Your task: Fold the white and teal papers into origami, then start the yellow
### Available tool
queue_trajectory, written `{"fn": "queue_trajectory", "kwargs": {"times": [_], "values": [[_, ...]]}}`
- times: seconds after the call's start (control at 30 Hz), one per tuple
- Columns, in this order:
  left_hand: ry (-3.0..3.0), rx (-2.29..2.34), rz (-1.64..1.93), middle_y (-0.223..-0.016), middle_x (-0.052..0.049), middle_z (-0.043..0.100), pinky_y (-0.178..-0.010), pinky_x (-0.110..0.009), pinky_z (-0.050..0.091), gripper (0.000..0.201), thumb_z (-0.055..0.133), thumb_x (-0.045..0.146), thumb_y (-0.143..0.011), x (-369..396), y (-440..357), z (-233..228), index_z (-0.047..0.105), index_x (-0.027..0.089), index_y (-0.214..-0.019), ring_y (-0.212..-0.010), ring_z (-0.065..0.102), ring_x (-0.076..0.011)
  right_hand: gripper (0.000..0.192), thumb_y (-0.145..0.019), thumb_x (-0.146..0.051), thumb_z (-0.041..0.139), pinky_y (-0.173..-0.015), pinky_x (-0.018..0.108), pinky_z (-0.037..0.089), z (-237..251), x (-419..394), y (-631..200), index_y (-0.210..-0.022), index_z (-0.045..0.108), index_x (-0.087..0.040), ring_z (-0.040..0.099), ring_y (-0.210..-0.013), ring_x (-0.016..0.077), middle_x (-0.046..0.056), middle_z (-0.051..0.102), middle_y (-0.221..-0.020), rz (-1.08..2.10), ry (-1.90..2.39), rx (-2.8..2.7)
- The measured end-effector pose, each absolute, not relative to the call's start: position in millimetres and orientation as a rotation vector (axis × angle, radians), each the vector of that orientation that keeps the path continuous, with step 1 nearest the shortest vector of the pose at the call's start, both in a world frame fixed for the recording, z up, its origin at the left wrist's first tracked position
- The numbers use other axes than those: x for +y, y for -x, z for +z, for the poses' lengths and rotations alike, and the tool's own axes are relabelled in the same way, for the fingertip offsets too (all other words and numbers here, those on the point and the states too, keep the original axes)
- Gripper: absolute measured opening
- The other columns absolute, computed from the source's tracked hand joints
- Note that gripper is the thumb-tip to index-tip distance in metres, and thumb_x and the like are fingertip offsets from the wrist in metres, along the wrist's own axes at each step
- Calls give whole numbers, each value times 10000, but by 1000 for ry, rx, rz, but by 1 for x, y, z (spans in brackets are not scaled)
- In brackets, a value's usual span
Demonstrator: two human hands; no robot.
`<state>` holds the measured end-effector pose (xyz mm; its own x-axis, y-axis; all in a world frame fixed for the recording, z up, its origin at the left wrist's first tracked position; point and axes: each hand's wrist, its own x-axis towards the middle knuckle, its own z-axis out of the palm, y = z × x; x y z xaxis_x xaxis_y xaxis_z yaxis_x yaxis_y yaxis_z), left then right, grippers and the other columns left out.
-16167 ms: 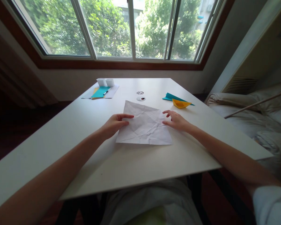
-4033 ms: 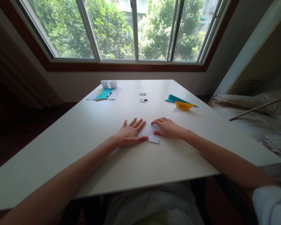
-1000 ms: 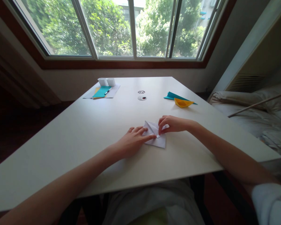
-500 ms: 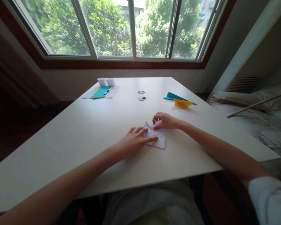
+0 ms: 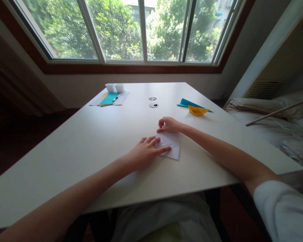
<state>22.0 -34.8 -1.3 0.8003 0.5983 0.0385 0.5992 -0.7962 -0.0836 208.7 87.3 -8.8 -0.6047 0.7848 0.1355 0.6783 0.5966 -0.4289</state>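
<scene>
A small folded sheet of white paper (image 5: pixel 172 152) lies on the white table in front of me, with crease lines on its upper face. My left hand (image 5: pixel 143 154) rests flat over its left side, fingers spread and thumb stretched across the middle. At the sheet's far upper-left corner is my right hand (image 5: pixel 169 124). Its fingers are curled, and the thumb lies along the paper's top edge. The right fingertips partly hide that corner.
Right of the paper stand a yellow paper boat (image 5: pixel 198 110) and a teal folded paper shape (image 5: pixel 188 103). Far left are teal paper (image 5: pixel 108 98), a marker (image 5: pixel 116 97) and two white containers (image 5: pixel 115 88). Two round cable openings (image 5: pixel 153 105) mark the table's middle.
My right hand has slid leftward and slightly away from me, to the paper's top corner, and the raised flap there now lies flatter. My left hand has stayed in place.
</scene>
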Motion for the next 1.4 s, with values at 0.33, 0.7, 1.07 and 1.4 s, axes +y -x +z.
{"fn": "queue_trajectory", "kwargs": {"times": [0.33, 0.7, 1.07, 1.4], "values": [[2853, -1006, -15, -1323, -99, 387, -947, -485, 298, 499, 347, 180, -894, -39, -22, -3, 313, 434, -1322, -1205, 372, -296, 297, -684, -469, 655, -653, 251, 351, -8, 65, -221, -801, 597, -202, 518, -800, 166, 38, 582, -865, 257, 1305, -2530], [2824, -1003, 33, -1308, -103, 380, -958, -523, 272, 548, 377, 149, -865, -40, -23, -3, 296, 434, -1326, -1174, 387, -294, 496, -601, -567, 670, -694, 305, 371, 9, 32, -261, -954, 555, -238, 502, -871, 225, 60, 560, -945, 448, 1431, -2665], [2833, -1125, -5, -1210, -134, 474, -878, -397, 348, 550, 350, 350, -889, -34, -21, 8, 210, 171, -1390, -1065, 443, -269, 374, -673, -474, 656, -724, 314, 387, 6, 26, -263, -940, 579, -223, 491, -883, 214, 62, 556, -925, 481, 1285, -2609], [2789, -1243, -78, -1230, -117, 494, -866, -420, 362, 583, 331, 580, -841, -33, -20, 7, 410, 176, -1254, -1088, 458, -267, 135, -812, -291, 561, -754, 310, 376, 10, 7, -242, -881, 656, -224, 514, -864, 192, 59, 631, -925, 118, 1008, -2639]]}}
